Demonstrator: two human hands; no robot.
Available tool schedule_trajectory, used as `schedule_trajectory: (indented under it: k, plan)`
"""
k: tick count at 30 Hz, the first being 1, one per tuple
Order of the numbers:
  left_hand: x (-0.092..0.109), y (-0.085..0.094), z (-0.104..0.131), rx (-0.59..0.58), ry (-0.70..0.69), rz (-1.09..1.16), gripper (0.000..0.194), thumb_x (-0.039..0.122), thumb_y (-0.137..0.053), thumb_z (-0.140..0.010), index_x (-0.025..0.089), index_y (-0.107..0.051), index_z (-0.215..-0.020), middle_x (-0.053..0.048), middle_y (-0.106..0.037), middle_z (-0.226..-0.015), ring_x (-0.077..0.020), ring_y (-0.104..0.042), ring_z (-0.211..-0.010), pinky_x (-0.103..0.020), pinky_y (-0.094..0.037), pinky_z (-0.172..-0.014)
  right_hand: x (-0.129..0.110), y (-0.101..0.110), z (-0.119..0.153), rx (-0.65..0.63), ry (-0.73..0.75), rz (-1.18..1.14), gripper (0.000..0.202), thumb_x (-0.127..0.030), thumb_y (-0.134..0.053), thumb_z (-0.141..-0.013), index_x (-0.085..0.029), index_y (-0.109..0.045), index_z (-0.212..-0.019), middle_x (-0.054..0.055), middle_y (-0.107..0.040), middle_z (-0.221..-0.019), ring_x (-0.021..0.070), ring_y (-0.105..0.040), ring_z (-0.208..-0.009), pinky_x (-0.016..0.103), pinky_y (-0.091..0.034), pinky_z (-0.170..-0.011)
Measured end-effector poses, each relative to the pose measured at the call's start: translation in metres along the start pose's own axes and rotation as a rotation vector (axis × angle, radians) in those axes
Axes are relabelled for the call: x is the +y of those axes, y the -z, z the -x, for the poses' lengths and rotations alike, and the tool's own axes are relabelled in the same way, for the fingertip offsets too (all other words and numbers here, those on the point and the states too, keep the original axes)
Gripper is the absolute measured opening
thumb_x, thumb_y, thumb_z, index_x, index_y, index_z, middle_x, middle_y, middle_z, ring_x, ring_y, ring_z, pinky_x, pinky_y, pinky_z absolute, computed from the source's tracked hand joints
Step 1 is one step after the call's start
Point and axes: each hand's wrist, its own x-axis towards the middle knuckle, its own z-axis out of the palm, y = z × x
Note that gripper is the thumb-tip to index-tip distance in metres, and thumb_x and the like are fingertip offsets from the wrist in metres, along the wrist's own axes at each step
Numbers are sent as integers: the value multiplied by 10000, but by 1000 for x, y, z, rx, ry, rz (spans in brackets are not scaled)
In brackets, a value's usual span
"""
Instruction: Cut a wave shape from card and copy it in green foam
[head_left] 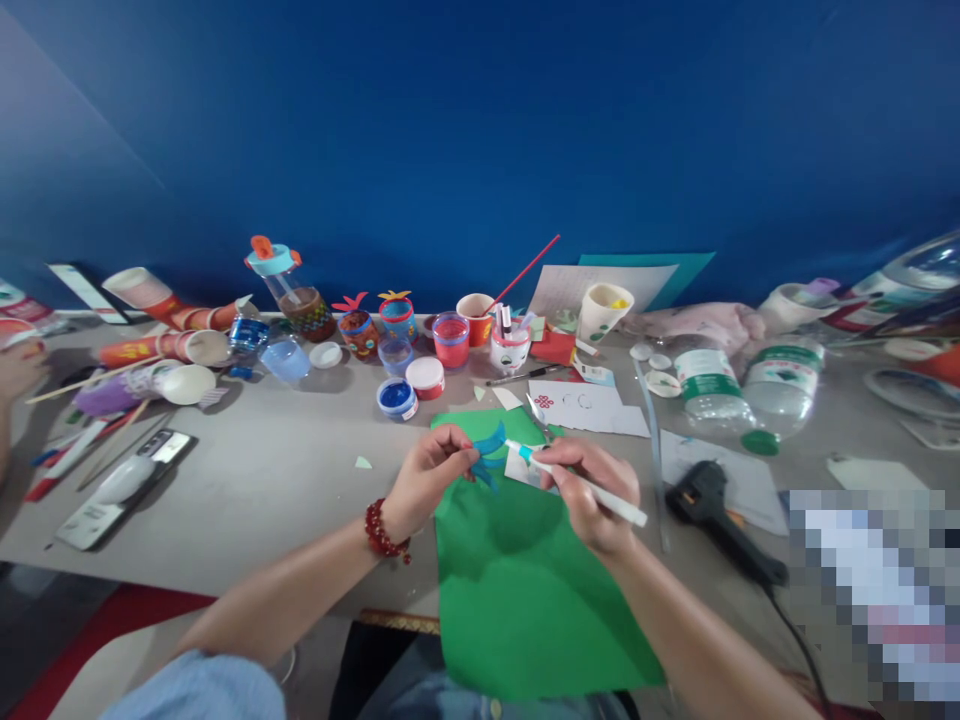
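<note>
My left hand (437,470), with a red bead bracelet (384,530) at its wrist, pinches a blue leaf-shaped cutout (491,440) with several pointed strips. In my right hand (596,490) is a white marker (600,490) with a blue-green band near its tip. The marker's tip is close to the top strip of the cutout; whether it touches I cannot tell. Both hands are above a large green sheet (540,600) that hangs over the table's front edge. Beneath the marker lies a small white paper piece (525,468) with the right hand partly over it.
A black glue gun (724,525) with a cable lies right of my right hand. Paint jars (397,398), decorated cups (360,335) and a tumbler (289,290) stand along the back. Clear plastic bottles (709,385) are at right. A phone (127,490) and another person's hand (19,370) are at left.
</note>
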Motion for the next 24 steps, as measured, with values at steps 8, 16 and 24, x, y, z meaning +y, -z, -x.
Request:
schedule_trajectory:
  k: [8, 16, 24]
  plan:
    - [0, -1, 0, 4, 5, 7, 221, 313, -734, -715, 149, -585, -720, 31, -544, -599, -79, -518, -544, -207, -455, -563, -2, -1, 0, -33, 19, -12, 170, -150, -507, -787, -197, -663, -833, -8, -625, -604, 136, -596, -537, 258, -486, -549]
    - [2, -2, 1, 8, 4, -13, 234, 328, -734, -713, 150, -583, -717, 24, -546, -594, -84, -520, -546, -209, -454, -564, -5, -3, -2, -73, 54, -1, 154, -164, -513, -785, -190, -662, -817, -3, -621, -591, 139, -595, -543, 259, -484, -544]
    - [-2, 0, -1, 5, 5, 6, 241, 328, -737, -707, 148, -578, -721, 35, -530, -612, -76, -514, -546, -208, -456, -567, 1, -1, -1, 16, -20, -21, 142, -173, -540, -802, -185, -675, -842, 5, -632, -624, 135, -589, -554, 246, -465, -514]
